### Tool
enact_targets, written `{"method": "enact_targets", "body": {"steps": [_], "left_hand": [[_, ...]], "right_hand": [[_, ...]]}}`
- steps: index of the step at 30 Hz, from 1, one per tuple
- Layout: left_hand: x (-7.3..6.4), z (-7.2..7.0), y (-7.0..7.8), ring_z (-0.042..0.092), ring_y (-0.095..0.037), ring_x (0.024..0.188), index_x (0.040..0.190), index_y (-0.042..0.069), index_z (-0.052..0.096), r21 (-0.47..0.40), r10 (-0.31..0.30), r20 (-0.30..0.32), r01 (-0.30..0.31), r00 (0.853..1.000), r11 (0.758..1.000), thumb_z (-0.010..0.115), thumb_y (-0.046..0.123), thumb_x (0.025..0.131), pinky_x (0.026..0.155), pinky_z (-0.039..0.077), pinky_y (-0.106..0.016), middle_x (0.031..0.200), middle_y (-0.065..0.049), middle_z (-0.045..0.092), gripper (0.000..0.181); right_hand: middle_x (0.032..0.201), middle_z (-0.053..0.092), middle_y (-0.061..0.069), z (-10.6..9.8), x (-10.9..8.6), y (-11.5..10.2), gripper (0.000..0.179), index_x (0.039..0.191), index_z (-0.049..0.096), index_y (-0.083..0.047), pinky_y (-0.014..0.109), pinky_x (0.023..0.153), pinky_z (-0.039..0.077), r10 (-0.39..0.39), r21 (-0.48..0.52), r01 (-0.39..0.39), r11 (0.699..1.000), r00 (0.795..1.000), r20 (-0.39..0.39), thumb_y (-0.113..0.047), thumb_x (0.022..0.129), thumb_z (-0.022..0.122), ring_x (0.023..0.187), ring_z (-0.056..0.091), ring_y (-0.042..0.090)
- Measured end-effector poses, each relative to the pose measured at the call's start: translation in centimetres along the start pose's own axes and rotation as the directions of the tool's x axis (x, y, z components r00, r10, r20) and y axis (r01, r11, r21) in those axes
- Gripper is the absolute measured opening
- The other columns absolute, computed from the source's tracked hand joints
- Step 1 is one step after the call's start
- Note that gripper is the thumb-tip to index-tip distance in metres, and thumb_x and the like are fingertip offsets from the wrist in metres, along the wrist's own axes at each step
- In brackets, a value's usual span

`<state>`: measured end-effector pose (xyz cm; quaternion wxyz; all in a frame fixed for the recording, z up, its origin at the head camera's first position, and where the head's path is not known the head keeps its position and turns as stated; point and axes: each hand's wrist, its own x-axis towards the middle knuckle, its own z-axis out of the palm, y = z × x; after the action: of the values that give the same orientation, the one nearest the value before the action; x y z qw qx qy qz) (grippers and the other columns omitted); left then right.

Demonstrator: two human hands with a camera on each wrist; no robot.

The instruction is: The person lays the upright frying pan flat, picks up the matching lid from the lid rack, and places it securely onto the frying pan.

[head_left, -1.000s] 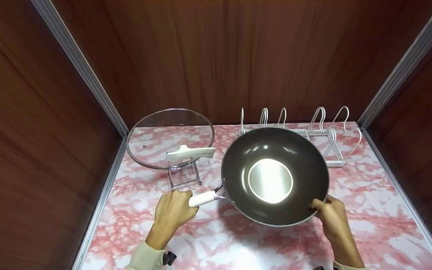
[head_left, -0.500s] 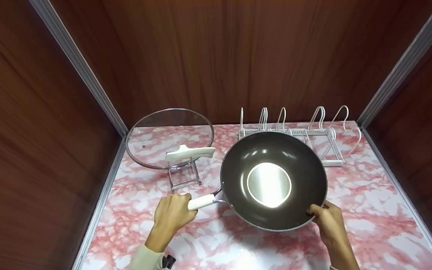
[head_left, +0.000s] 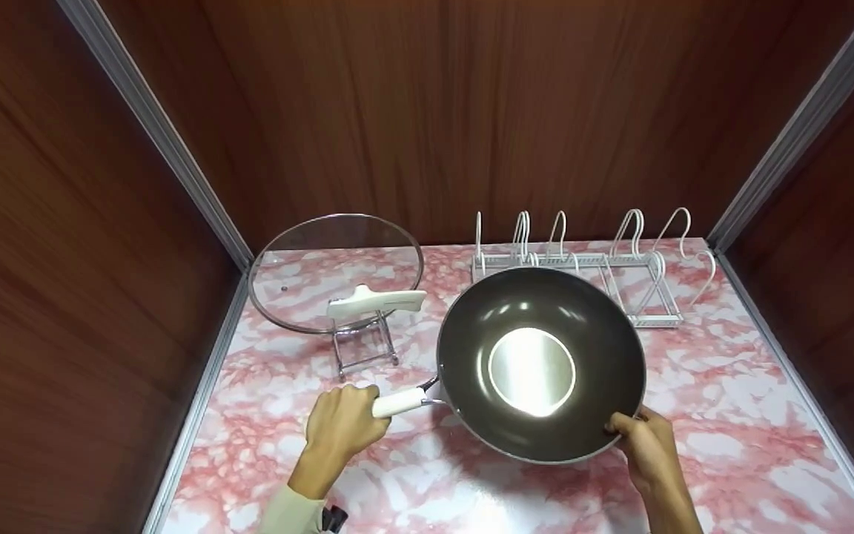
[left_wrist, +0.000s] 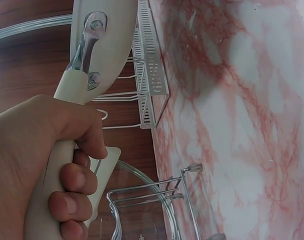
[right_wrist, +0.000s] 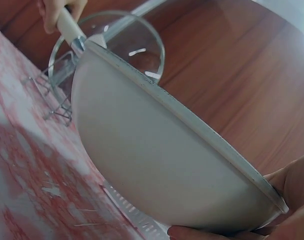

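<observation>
A deep wok (head_left: pixel 583 400), dark inside and pale outside, is held above the table between both hands, its inside facing the head camera. My left hand (head_left: pixel 345 424) grips its white handle (head_left: pixel 400 402); in the left wrist view the fingers wrap fully round the handle (left_wrist: pixel 72 86). At the lower right rim my right hand (head_left: pixel 649 449) pinches the wok, thumb inside the bowl. In the right wrist view, fingers spread under the pale outer wall (right_wrist: pixel 162 145). Behind the wok stands a white wire rack (head_left: pixel 657 321) with upright hooped dividers, partly hidden by it.
A glass lid (head_left: pixel 301 278) with a white handle (head_left: pixel 375 302) leans in a small metal stand (head_left: pixel 366 362) at back left. Brown wood-grain panels (head_left: pixel 427 119) with grey metal edges enclose the red-and-white marbled table (head_left: pixel 242 445) at the back and sides.
The wok has come slightly down and nearer the person, showing more of the white rack behind it. Both hands keep their hold, and the right hand has shifted a little down and left.
</observation>
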<state>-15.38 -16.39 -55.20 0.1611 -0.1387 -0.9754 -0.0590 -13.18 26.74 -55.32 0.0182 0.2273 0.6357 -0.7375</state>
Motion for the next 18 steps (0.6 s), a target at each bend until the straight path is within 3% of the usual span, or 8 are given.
{"method": "enact_targets", "body": {"steps": [9,18], "left_hand": [[-0.2,0.7,-0.1,0.036,-0.013,0.046,0.063,0.019,0.047,0.006,0.012,0.011,-0.012,1.0,1.0,0.077,0.023,0.071,0.041,0.038,-0.034,0.054,0.002,0.048,0.032],[-0.5,1.4,-0.2,0.038,-0.013,0.046,0.064,0.017,0.048,-0.004,0.018,0.015,-0.018,1.0,1.0,0.077,0.021,0.071,0.041,0.038,-0.034,0.055,0.0,0.05,0.03]], "right_hand": [[0.079,0.063,0.001,-0.1,0.0,0.8,0.022,0.101,0.062,0.006,0.026,0.075,0.06,0.033,0.023,-0.033,0.999,0.999,0.0,0.013,0.084,0.05,0.072,0.068,0.012],[0.086,0.066,0.003,-0.2,0.0,1.8,0.031,0.112,0.06,0.011,0.027,0.074,0.061,0.052,0.038,-0.052,0.998,0.999,-0.008,0.014,0.083,0.05,0.075,0.071,0.013]]}}
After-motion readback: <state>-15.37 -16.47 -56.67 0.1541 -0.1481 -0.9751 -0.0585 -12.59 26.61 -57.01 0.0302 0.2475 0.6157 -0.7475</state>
